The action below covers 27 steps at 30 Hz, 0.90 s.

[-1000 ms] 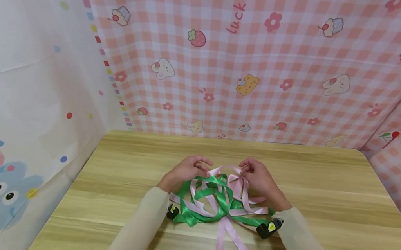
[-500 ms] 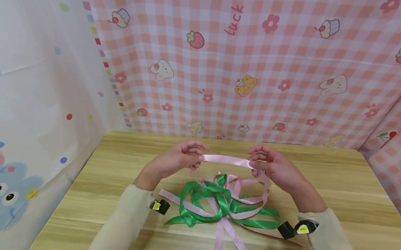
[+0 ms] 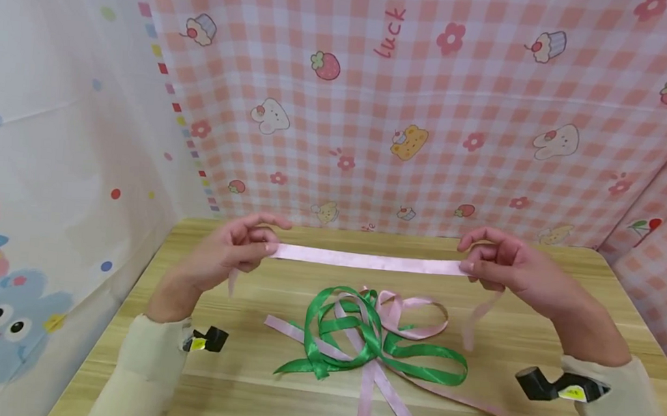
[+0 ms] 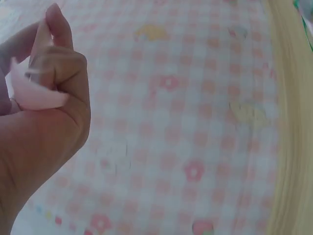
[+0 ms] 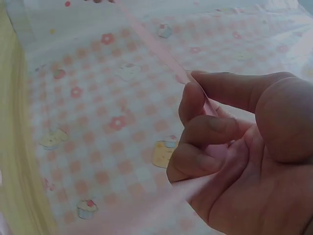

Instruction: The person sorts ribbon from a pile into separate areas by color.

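A light pink ribbon (image 3: 368,261) is stretched nearly straight between both hands, above the far part of the table. My left hand (image 3: 235,250) pinches it between thumb and forefinger, and a short tail dangles below that hand. At the other side my right hand (image 3: 513,268) pinches the ribbon the same way, with a longer tail hanging down. In the right wrist view the pink ribbon (image 5: 155,46) runs from the fingertips toward the other hand. Below lies a loose tangle of green ribbon (image 3: 435,373) and more pink ribbon (image 3: 391,402).
The wooden table (image 3: 140,349) holds the tangle near its middle. Behind it hangs a pink checked curtain (image 3: 340,117), with a white printed curtain (image 3: 68,148) at the left. Each sleeve carries a small black wrist camera (image 3: 560,386).
The pink ribbon has been lifted out of the tangle. Both hands have risen and moved far apart, drawing it out between them. The green ribbon stays on the table.
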Available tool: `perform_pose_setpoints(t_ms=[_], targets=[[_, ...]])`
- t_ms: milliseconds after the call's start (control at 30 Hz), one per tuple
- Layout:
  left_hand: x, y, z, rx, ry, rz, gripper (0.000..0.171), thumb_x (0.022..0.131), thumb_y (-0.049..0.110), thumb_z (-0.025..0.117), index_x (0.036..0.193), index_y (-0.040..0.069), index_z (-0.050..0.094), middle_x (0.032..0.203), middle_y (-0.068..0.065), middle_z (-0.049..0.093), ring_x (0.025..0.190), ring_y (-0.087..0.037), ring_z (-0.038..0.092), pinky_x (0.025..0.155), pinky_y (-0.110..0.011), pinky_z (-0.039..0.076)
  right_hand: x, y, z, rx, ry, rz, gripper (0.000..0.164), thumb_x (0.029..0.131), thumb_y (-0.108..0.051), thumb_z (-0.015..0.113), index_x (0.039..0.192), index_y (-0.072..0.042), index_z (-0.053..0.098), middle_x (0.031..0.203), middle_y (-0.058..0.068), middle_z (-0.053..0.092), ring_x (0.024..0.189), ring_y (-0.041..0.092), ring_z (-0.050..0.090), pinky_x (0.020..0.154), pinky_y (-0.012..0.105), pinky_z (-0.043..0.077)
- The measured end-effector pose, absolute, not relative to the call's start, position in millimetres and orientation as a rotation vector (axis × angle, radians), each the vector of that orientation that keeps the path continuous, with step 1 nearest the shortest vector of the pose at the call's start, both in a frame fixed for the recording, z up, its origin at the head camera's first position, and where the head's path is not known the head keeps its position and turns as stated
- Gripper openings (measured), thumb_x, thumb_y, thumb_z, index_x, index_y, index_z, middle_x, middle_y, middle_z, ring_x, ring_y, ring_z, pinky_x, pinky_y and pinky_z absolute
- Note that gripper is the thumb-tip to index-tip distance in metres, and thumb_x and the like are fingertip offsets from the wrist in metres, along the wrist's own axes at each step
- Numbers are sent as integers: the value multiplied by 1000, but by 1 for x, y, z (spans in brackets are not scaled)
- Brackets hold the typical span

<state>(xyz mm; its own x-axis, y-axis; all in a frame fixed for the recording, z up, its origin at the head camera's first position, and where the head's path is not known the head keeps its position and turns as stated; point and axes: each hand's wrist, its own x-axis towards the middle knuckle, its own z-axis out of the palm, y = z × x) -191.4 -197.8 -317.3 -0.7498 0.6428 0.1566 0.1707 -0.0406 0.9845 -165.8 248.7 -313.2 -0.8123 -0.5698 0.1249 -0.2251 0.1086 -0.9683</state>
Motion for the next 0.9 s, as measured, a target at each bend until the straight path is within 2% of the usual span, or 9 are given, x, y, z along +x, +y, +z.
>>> perform_pose_setpoints(t_ms=[133, 333, 400, 500, 567, 633, 700, 800, 900], targets=[[-187, -223, -323, 874, 1971, 1846, 33, 100, -2, 50, 127, 15, 57, 87, 9, 66, 50, -19, 17, 46, -34, 14, -159, 266, -312, -763, 2224, -1741, 21, 100, 4, 52, 114, -13, 54, 76, -1, 56, 62, 23, 39, 53, 36, 32], [-179, -250, -337, 912, 1901, 1855, 38, 101, -6, 45, 131, 13, 56, 90, 9, 65, 53, -20, 20, 47, -34, 14, -150, 291, -328, -802, 2249, -1816, 23, 99, 10, 47, 113, -7, 52, 72, 2, 48, 62, 22, 37, 56, 36, 29], [-177, -257, -342, 925, 1863, 1852, 40, 100, -9, 44, 132, 12, 55, 94, 8, 67, 54, -20, 21, 47, -34, 15, -147, 299, -335, -806, 2248, -1838, 24, 99, 11, 46, 114, -7, 53, 74, 1, 50, 63, 21, 39, 55, 36, 30], [-175, -266, -347, 923, 1878, 1840, 42, 98, -12, 48, 132, 12, 54, 93, 6, 70, 55, -21, 29, 46, -32, 22, -141, 313, -344, -816, 2240, -1840, 28, 99, 14, 43, 116, -6, 53, 78, -1, 54, 64, 19, 43, 55, 34, 35], [-174, -270, -349, 900, 1939, 1817, 43, 97, -11, 51, 132, 13, 55, 89, 7, 70, 56, -20, 37, 48, -29, 32, -139, 324, -349, -844, 2191, -1863, 32, 99, 17, 40, 118, -5, 53, 84, -1, 59, 68, 17, 48, 57, 33, 37], [-173, -275, -351, 874, 1975, 1806, 42, 97, -10, 51, 133, 11, 54, 87, 6, 70, 61, -19, 47, 56, -25, 44, -137, 336, -353, -889, 2136, -1858, 36, 98, 19, 35, 121, -3, 51, 90, 0, 62, 73, 16, 52, 60, 32, 41], [-173, -279, -354, 860, 1953, 1817, 42, 98, -10, 49, 135, 10, 53, 87, 4, 70, 67, -15, 56, 66, -25, 51, -136, 347, -355, -921, 2105, -1841, 38, 97, 22, 33, 122, -1, 50, 92, 1, 62, 74, 16, 51, 60, 33, 41], [-172, -285, -358, 836, 1888, 1861, 41, 100, -10, 45, 137, 7, 52, 91, 2, 73, 78, -10, 66, 81, -24, 53, -134, 363, -356, -927, 2160, -1740, 38, 96, 23, 33, 123, 0, 49, 95, 2, 63, 75, 18, 52, 57, 35, 40], [-173, -290, -361, 824, 1845, 1914, 43, 98, -12, 46, 135, 8, 55, 95, 1, 76, 86, -9, 70, 87, -24, 54, -131, 375, -358, -886, 2236, -1650, 38, 97, 21, 35, 123, -3, 49, 94, 2, 63, 67, 22, 45, 51, 37, 35]])
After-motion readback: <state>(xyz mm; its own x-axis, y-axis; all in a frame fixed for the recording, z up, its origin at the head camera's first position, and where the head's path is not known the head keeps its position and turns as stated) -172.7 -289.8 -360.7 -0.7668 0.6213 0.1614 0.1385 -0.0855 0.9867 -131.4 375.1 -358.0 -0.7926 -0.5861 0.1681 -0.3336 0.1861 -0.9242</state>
